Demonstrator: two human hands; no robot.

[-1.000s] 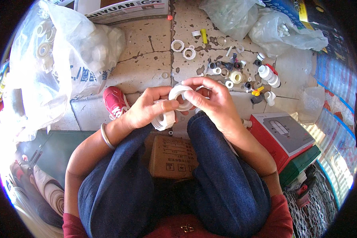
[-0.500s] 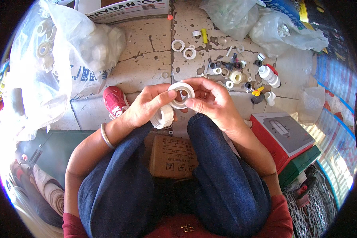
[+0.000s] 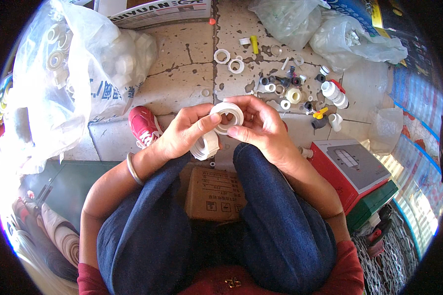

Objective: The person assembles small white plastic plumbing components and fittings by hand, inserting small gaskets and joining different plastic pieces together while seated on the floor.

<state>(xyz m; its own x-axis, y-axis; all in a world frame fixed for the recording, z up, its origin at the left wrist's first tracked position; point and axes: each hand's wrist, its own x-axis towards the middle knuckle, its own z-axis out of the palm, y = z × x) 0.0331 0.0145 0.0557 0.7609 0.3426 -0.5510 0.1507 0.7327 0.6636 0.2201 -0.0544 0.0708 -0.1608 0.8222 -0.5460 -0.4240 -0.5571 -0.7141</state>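
Note:
Between both hands, above my knees, is a white plastic ring (image 3: 237, 112) with a wide round opening. My left hand (image 3: 192, 127) has its thumb on the ring's left edge. Below it, the same hand also keeps a white plastic pipe nut (image 3: 207, 146) with a ribbed outside, partly hidden by the fingers. My right hand (image 3: 261, 124) pinches the ring from the right, thumb at its lower edge and fingers curled behind. The ring tilts slightly, its opening facing me.
Loose fittings (image 3: 294, 94) and two white rings (image 3: 236, 66) lie on the worn tiles ahead. A clear bag of white fittings (image 3: 91, 64) stands left; more plastic bags (image 3: 347, 42) lie far right. A cardboard box (image 3: 215, 194) sits between my legs, a red-grey box (image 3: 350, 164) to the right.
The ring has turned a little in my fingers, showing more of its side wall. The nut under my left hand has shifted slightly to the right. Both hands keep their hold.

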